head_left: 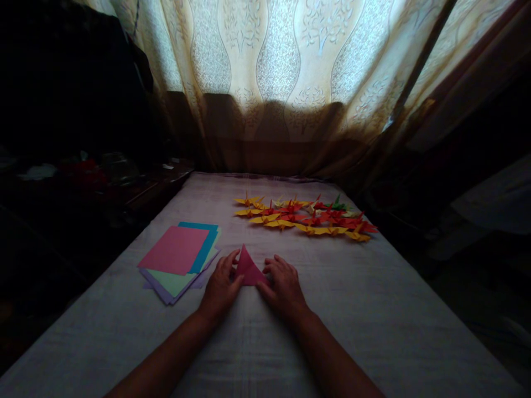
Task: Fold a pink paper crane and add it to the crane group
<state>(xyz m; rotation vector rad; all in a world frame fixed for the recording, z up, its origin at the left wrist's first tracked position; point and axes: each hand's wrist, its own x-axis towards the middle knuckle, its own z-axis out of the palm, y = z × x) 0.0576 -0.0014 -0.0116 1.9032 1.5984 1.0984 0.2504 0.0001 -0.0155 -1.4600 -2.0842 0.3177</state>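
Observation:
A folded triangle of dark pink paper (pixel 249 270) sits on the cloth in front of me, one point facing away. My left hand (pixel 224 280) holds its left edge, thumb at the lower left corner and fingers curled along the side. At the right corner, my right hand (pixel 285 283) has its thumb on the paper, with the fingers curled just above. To the left of my left hand lies a loose stack of square paper sheets, a pink sheet (pixel 174 250) on top, with blue (pixel 204 249), pale green and purple (pixel 166 296) ones showing beneath.
Rows of folded paper cranes (pixel 307 218) in yellow, red, green and pale colours stand at the back right of the cloth-covered table (pixel 352 309). A patterned curtain (pixel 277 66) hangs behind. Dark clutter (pixel 99 171) lies on a surface at the left.

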